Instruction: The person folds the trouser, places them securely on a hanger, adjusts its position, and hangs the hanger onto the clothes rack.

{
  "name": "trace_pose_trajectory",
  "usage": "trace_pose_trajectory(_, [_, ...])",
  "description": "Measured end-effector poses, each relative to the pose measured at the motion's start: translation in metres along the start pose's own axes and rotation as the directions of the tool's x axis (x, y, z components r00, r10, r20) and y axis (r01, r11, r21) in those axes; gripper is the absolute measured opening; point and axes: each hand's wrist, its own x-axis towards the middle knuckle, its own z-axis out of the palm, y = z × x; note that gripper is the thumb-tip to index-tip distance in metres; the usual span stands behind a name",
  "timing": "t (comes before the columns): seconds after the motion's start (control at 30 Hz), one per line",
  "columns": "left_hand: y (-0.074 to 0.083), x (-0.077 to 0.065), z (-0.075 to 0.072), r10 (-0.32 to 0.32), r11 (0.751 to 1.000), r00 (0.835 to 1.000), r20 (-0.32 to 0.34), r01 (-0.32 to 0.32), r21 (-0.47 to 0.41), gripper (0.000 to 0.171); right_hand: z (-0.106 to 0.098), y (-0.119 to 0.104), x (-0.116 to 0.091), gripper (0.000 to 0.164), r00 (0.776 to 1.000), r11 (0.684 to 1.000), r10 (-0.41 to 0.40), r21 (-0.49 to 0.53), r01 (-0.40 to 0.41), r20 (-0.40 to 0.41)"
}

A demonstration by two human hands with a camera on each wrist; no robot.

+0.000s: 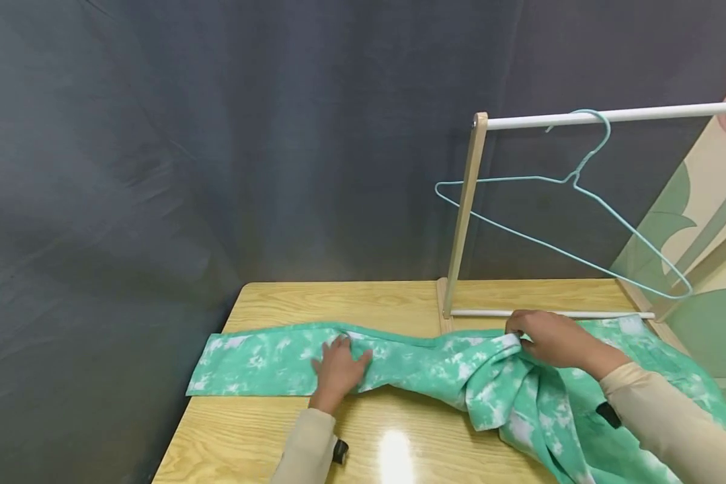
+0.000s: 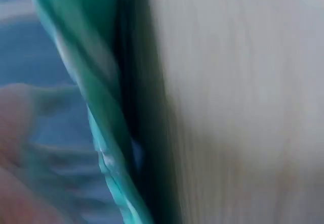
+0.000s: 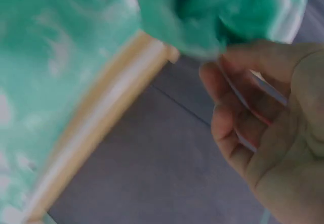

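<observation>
Wooden table (image 1: 363,304), green-white cloth (image 1: 254,361), left grip (image 1: 339,370) spread on it, right grip (image 1: 555,341) pinching it

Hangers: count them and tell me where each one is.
1: the light blue hanger, hooked over the white upper rail. The green cloth could hide others.

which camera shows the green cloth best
The head view: it takes in most of the green cloth, spread and bunched on the table, though part leaves the frame. The left wrist view shows only a blurred part; the right wrist view, blurred portions near the right hand.
</observation>
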Motion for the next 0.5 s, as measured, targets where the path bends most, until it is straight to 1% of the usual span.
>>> trace_pose_trajectory(0.03, [0.008, -0.006, 0.004, 0.088, 0.996, 0.996, -0.010, -0.088, -0.022, 0.064, 0.005, 0.000, 0.000, 0.025, 1.000, 1.000, 0.030, -0.003, -0.030, 0.002])
trace_pose_trajectory(0.07, [0.017, -0.012, 0.007, 0.187, 0.982, 0.982, -0.007, -0.187, -0.018, 0.062, 0.009, 0.000, 0.001, 0.023, 0.999, 0.999, 0.052, -0.005, -0.052, -0.006])
trace_pose_trajectory(0.1, [0.025, -0.017, 0.011, 0.284, 0.959, 0.959, 0.008, -0.284, 0.010, 0.061, 0.013, -0.001, 0.001, 0.022, 0.997, 0.998, 0.069, -0.007, -0.069, -0.020])
trace_pose_trajectory(0.13, [0.033, -0.023, 0.013, 0.366, 0.928, 0.929, 0.044, -0.368, 0.050, 0.058, 0.015, -0.003, 0.001, 0.021, 0.996, 0.997, 0.079, -0.012, -0.079, -0.044])
trace_pose_trajectory(0.17, [0.040, -0.028, 0.016, 0.436, 0.889, 0.897, 0.077, -0.442, 0.116, 0.055, 0.017, -0.005, 0.000, 0.022, 0.994, 0.996, 0.090, -0.015, -0.091, -0.062])
trace_pose_trajectory(0.2, [0.046, -0.031, 0.019, 0.486, 0.845, 0.867, 0.107, -0.498, 0.194, 0.049, 0.018, -0.008, -0.001, 0.022, 0.992, 0.995, 0.099, -0.017, -0.100, -0.079])
trace_pose_trajectory(0.23, [0.050, -0.035, 0.021, 0.527, 0.795, 0.841, 0.125, -0.540, 0.277, 0.041, 0.019, -0.012, -0.002, 0.022, 0.990, 0.994, 0.106, -0.019, -0.108, -0.091])
trace_pose_trajectory(0.27, [0.054, -0.037, 0.022, 0.556, 0.749, 0.821, 0.130, -0.562, 0.351, 0.033, 0.019, -0.017, -0.004, 0.022, 0.989, 0.993, 0.110, -0.018, -0.113, -0.097])
trace_pose_trajectory(0.3, [0.057, -0.040, 0.023, 0.574, 0.714, 0.809, 0.126, -0.569, 0.408, 0.025, 0.019, -0.022, -0.007, 0.023, 0.988, 0.992, 0.120, -0.010, -0.122, -0.093])
trace_pose_trajectory(0.33, [0.059, -0.041, 0.024, 0.588, 0.688, 0.801, 0.118, -0.571, 0.448, 0.019, 0.019, -0.028, -0.011, 0.027, 0.987, 0.991, 0.137, 0.009, -0.136, -0.081])
trace_pose_trajectory(0.37, [0.060, -0.043, 0.024, 0.599, 0.673, 0.794, 0.106, -0.571, 0.471, 0.015, 0.019, -0.033, -0.016, 0.034, 0.986, 0.987, 0.160, 0.041, -0.157, -0.057])
trace_pose_trajectory(0.43, [0.062, -0.044, 0.023, 0.622, 0.666, 0.780, 0.076, -0.577, 0.472, 0.014, 0.018, -0.042, -0.027, 0.057, 0.978, 0.970, 0.209, 0.125, -0.210, 0.020])
trace_pose_trajectory(0.47, [0.062, -0.045, 0.021, 0.632, 0.667, 0.772, 0.062, -0.584, 0.463, 0.015, 0.017, -0.045, -0.032, 0.071, 0.967, 0.952, 0.243, 0.173, -0.252, 0.075])
trace_pose_trajectory(0.5, [0.062, -0.045, 0.019, 0.647, 0.663, 0.761, 0.047, -0.592, 0.458, 0.016, 0.018, -0.047, -0.038, 0.086, 0.950, 0.926, 0.280, 0.224, -0.305, 0.138])
